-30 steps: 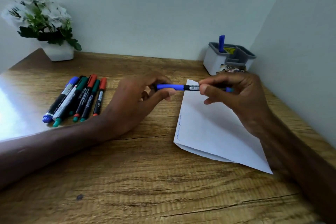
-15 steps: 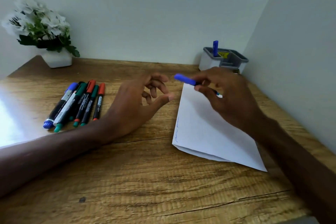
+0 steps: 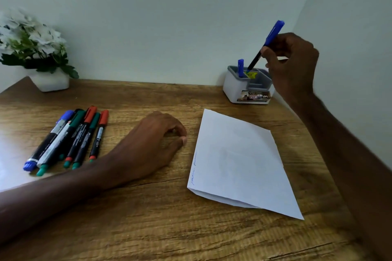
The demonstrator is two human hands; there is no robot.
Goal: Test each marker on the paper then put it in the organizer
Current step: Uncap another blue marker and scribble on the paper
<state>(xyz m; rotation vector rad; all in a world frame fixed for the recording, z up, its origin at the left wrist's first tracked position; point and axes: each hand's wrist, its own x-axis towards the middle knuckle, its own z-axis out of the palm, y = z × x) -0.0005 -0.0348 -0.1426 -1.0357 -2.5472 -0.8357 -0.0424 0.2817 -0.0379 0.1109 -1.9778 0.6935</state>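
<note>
My right hand (image 3: 291, 63) pinches a blue-capped marker (image 3: 269, 41), tilted with its cap up and its lower end at the rim of the white and grey organizer (image 3: 233, 87). Another blue marker (image 3: 240, 68) stands in the organizer's left compartment. The folded white paper (image 3: 239, 161) lies on the desk with a faint blue scribble along its left edge. My left hand (image 3: 152, 144) rests on the desk with fingers loosely curled, holding nothing. Several markers (image 3: 70, 140) with blue, green and red caps lie in a row at the left.
A white pot of white flowers (image 3: 36, 53) stands at the back left corner. Walls close the wooden desk (image 3: 148, 218) at the back and right; the organizer sits in that far right corner.
My right hand has carried the capped blue marker up and back to the organizer. My left hand let go of it and dropped onto the desk.
</note>
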